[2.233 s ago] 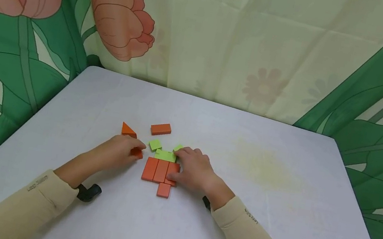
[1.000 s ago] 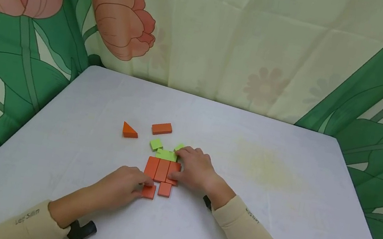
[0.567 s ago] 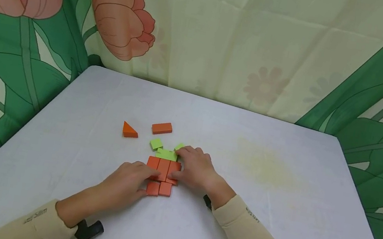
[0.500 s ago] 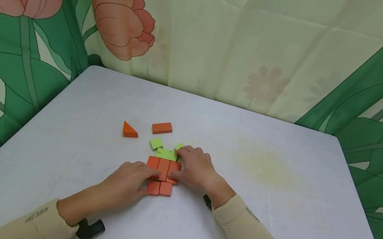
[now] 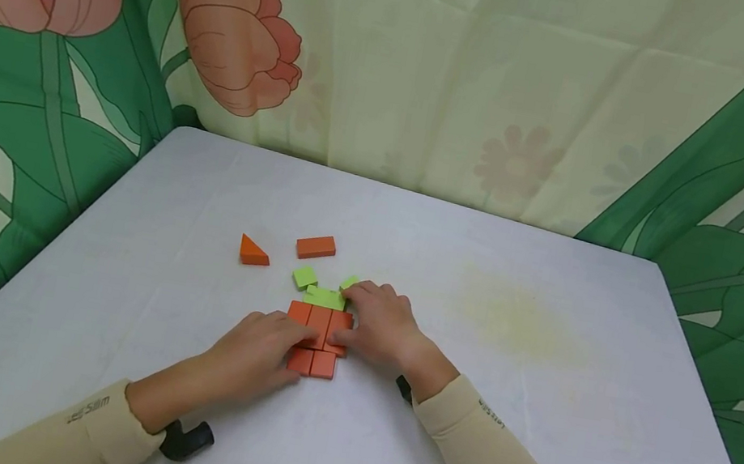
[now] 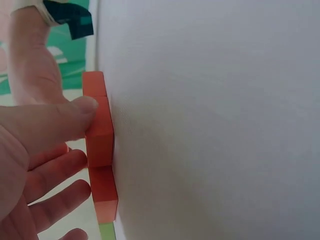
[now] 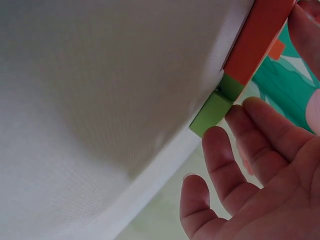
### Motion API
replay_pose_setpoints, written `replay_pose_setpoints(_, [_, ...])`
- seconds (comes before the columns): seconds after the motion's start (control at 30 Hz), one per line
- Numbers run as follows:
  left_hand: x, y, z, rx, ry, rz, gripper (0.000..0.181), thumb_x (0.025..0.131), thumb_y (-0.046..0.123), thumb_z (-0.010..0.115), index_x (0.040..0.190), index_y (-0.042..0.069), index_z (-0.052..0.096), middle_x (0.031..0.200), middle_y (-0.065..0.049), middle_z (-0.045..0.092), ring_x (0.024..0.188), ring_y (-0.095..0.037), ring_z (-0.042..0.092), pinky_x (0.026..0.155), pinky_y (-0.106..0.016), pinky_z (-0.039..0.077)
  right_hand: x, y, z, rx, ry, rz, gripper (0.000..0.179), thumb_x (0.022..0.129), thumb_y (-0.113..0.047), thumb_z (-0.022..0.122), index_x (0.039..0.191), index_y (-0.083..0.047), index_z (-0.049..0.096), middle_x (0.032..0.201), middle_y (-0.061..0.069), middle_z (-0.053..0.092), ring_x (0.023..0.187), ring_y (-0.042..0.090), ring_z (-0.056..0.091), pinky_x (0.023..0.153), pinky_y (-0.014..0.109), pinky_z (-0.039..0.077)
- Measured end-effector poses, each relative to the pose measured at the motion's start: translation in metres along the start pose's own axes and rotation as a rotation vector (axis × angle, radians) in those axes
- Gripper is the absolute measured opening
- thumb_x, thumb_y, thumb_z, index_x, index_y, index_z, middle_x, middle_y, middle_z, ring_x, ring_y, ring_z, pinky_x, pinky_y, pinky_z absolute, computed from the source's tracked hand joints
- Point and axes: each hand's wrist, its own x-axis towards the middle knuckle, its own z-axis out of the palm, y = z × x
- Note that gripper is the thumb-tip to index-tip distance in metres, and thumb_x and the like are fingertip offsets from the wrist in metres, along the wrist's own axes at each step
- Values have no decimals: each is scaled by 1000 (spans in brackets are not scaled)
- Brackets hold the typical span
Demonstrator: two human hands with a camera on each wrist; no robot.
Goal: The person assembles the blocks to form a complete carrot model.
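Note:
Three long red blocks (image 5: 318,326) lie side by side in the head view, with two small square red blocks (image 5: 323,365) together along their near edge. A green piece (image 5: 324,298) touches their far edge, and two small green blocks (image 5: 305,278) sit at its far corners. My left hand (image 5: 255,356) rests at the left of the red blocks, its thumb (image 6: 82,111) against a red block in the left wrist view and its fingers loosely extended. My right hand (image 5: 382,324) touches the right side, fingertips near a green block (image 7: 212,112), thumb on a long red block (image 7: 260,40).
A loose orange triangular block (image 5: 254,252) and a loose orange-red rectangular block (image 5: 316,247) lie farther back on the white table (image 5: 496,417). A patterned floral cloth (image 5: 400,64) hangs behind the table. Each wrist wears a black device (image 5: 187,441).
My left hand carried a small red block from the left of the build to its near edge, slid it right against the other square block, and loosened its fingers. The right hand stays in place.

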Motion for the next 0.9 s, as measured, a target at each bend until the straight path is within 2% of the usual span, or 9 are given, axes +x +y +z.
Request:
replay_pose_setpoints(0.13, [2, 0, 1, 25, 28, 23, 51, 78, 18, 87, 123, 6, 65, 111, -3, 68, 102, -23, 59, 89, -46, 46, 1, 0, 0, 4, -1, 2, 64, 87, -44, 76, 140, -13, 57, 141, 4, 54, 122, 29, 49, 93, 47, 41])
replay_pose_setpoints(0.37, [8, 5, 5, 18, 40, -11, 54, 77, 31, 88, 121, 9, 66, 110, -2, 68, 103, -23, 59, 88, -45, 46, 0, 0, 0, 3, 6, 3, 64, 87, -45, 76, 140, -14, 57, 141, 3, 54, 122, 28, 48, 93, 47, 41])
replay_pose_setpoints(0.6, [11, 10, 6, 49, 65, -18, 48, 77, 28, 88, 115, 9, 64, 104, -3, 68, 102, -25, 60, 83, -43, 47, 0, 0, 1, 8, 4, 3, 65, 87, -46, 75, 140, -14, 56, 141, 4, 53, 123, 29, 48, 94, 48, 41])
replay_pose_setpoints(0.8, [10, 11, 7, 58, 66, -33, 51, 77, 34, 88, 115, 11, 64, 106, -2, 67, 106, -24, 59, 85, -43, 46, 0, 0, 0, 9, 4, 1, 64, 88, -46, 75, 140, -14, 56, 141, 4, 53, 123, 29, 48, 94, 48, 41])
replay_pose_setpoints(0.9, [11, 12, 7, 60, 80, -36, 51, 77, 37, 87, 114, 12, 63, 102, -1, 65, 100, -22, 57, 81, -42, 45, -1, 0, 0, 13, 7, 0, 64, 87, -45, 76, 140, -14, 57, 141, 4, 54, 123, 29, 48, 94, 48, 40])
